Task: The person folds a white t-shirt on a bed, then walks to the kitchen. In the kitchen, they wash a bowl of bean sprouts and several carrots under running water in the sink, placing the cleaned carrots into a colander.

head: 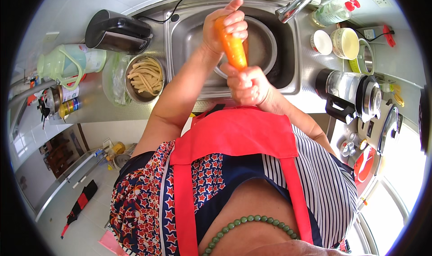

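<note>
A large orange carrot is held over the sink, its surface shiny. My left hand wraps the far end, with the thumb sticking up. Around the near end my right hand is closed, close to my red apron. Below the carrot, a round metal basin stands in the stainless-steel sink. A darker orange strip shows just behind the carrot; I cannot tell whether it is a second carrot or a reflection.
Left of the sink are a metal bowl of pale food strips, a plastic bag, a black electric kettle and a green jug. To the right are a faucet, bowls, a pump bottle and a glass kettle.
</note>
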Available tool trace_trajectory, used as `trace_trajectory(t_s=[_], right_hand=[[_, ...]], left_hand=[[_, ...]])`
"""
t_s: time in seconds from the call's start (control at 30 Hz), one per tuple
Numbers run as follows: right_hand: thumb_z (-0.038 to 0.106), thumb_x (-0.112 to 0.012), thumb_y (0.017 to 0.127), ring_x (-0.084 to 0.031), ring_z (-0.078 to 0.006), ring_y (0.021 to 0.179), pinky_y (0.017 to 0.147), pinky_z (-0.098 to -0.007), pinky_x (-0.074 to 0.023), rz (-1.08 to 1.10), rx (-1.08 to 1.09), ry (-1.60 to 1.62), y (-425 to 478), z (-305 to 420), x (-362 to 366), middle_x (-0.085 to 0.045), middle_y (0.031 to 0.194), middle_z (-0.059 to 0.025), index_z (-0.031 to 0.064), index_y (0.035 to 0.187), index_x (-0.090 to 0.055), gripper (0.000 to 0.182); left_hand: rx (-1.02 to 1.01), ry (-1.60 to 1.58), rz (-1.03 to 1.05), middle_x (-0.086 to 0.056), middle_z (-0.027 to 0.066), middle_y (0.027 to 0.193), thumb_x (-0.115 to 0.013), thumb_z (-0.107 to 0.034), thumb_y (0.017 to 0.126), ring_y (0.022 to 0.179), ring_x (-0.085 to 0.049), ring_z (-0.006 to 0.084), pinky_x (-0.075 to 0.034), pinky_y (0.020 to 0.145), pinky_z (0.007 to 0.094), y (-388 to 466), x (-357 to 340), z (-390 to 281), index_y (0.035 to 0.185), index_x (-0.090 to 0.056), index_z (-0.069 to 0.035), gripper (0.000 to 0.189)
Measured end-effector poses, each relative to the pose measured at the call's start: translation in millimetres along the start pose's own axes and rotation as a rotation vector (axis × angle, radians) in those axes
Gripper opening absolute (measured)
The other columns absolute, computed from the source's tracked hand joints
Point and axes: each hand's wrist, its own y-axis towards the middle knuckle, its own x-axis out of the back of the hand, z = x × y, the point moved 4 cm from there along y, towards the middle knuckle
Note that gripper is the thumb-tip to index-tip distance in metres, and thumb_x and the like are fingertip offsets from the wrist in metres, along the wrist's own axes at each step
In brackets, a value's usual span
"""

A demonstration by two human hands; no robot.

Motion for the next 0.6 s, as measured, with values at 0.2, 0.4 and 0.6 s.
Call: trace_trajectory(t_s=[0.2,0.4,0.6], right_hand=[[0.007,-0.062,0.077,-0.027,-0.0038,0.035,0.031,-0.0189,-0.0194,-0.649,0.107,-0.694,-10.8,44.9,40.0,-0.036,0.054,0.004,0.012,0.067,-0.039,0.026],[0.015,-0.063,0.074,-0.06,-0.0364,0.066,0.061,-0.0427,-0.048,-1.151,0.53,-2.082,-7.5,79.9,54.4,-0.06,0.073,-0.0228,0.001,0.076,-0.051,0.019],[0.019,-0.062,0.075,-0.059,-0.0427,0.08,0.074,-0.0504,-0.0465,-1.261,0.701,-2.08,-3.8,70.9,44.3,-0.061,0.079,-0.0253,0.0009,0.093,-0.053,0.027]], left_hand=[[-0.234,0.42,-0.833,-0.05,0.004,0.065,-0.049,-0.027,0.085,0.06,-0.048,0.0172,-0.042,0.06,0.0312,-31.2,39.1,-10.3,0.095,-0.055,-0.003,0.027],[-0.672,0.442,-1.208,-0.051,0.0081,0.069,-0.044,-0.046,0.087,0.057,-0.05,0.0213,-0.044,0.056,0.0347,-42.0,43.2,13.6,0.08,-0.048,-0.005,0.042],[-0.779,0.855,-1.106,-0.049,0.0073,0.075,-0.067,-0.025,0.077,0.058,-0.048,0.0178,-0.044,0.052,0.0308,-34.4,36.9,13.7,0.092,-0.043,-0.01,0.032]])
